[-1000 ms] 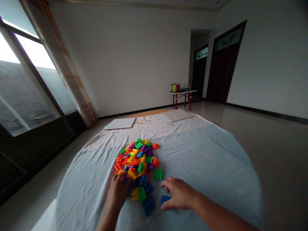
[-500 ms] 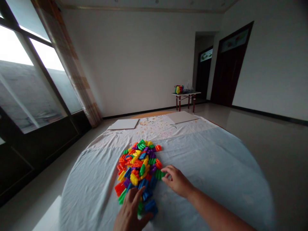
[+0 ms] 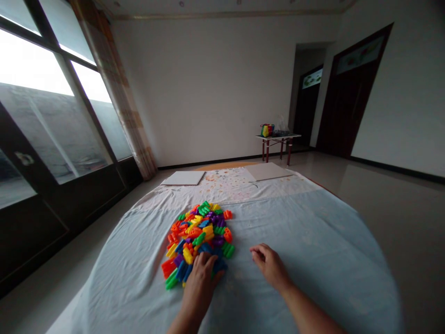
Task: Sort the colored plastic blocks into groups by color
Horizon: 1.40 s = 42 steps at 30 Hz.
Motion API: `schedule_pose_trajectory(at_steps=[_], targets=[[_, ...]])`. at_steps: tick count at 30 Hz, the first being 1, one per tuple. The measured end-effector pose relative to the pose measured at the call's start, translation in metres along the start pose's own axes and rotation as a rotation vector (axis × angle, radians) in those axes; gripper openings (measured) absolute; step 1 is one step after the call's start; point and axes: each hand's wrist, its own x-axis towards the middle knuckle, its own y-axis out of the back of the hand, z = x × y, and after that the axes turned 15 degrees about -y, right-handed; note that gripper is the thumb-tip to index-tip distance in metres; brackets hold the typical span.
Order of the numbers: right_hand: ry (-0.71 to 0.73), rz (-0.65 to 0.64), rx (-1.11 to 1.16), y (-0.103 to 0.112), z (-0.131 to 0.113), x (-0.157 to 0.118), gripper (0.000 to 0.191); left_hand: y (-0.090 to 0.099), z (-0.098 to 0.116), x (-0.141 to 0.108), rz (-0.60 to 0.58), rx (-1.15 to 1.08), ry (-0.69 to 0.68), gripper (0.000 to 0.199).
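Observation:
A pile of toy building blocks (image 3: 194,232), in red, orange, yellow, green, blue and purple, lies on the cloth-covered table. At its near end my left hand (image 3: 201,276) rests against blue blocks (image 3: 219,265), thumb apart from the fingers, touching them without a visible grip. The hand covers part of the pile. To the right of the pile, my right hand (image 3: 269,264) is held just over the cloth with its fingers curled together and nothing visible in them. A green block (image 3: 228,250) at the pile's right edge is the closest thing to it.
Two flat pale boards, one at the left (image 3: 183,178) and one at the right (image 3: 267,171), lie on the table's far part. The light blue tablecloth (image 3: 295,227) has wrinkles. Beyond stands a small table (image 3: 278,137) bearing a colourful bag (image 3: 267,130).
My right hand has drawn away rightward from the green block, its fingers closing. My left hand has moved forward, and the loose blue blocks in front now lie closer to the pile.

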Motion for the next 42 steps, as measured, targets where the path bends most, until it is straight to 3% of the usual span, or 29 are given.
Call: schedule_pose_trajectory(at_steps=[3,6,8,15,18,20,25,30,35,42], targets=[[-0.004,0.006,0.02,0.0,0.001,0.002,0.028,0.003,0.004,0.01,0.044,0.123,0.012,0.035],[-0.022,-0.002,0.033,-0.001,0.002,0.005,0.029,0.009,0.002,0.023,0.129,0.353,0.118,0.041],[-0.039,-0.008,0.046,-0.003,0.002,0.006,0.03,0.01,-0.002,0.034,0.111,0.45,0.183,0.046],[-0.031,-0.012,0.078,-0.003,-0.001,0.008,0.028,-0.01,0.0,0.067,-0.091,0.29,0.123,0.053],[-0.029,-0.011,0.077,-0.002,-0.002,0.008,0.027,-0.012,0.008,0.065,-0.084,0.278,0.099,0.05],[-0.039,-0.01,0.075,-0.002,-0.002,0.008,0.028,-0.006,0.008,0.058,-0.007,0.295,0.113,0.049],[-0.064,-0.023,0.092,-0.003,-0.001,0.008,0.031,0.023,-0.03,0.026,0.327,0.298,0.312,0.043],[-0.062,-0.025,0.098,-0.005,0.001,0.009,0.032,0.039,-0.079,0.0,0.358,0.239,0.495,0.05],[-0.051,-0.021,0.08,-0.007,0.005,0.009,0.033,0.033,-0.086,0.015,0.265,0.159,0.403,0.051],[-0.023,-0.011,0.076,-0.008,0.009,0.01,0.031,0.025,-0.046,0.061,0.131,-0.008,0.214,0.049]])
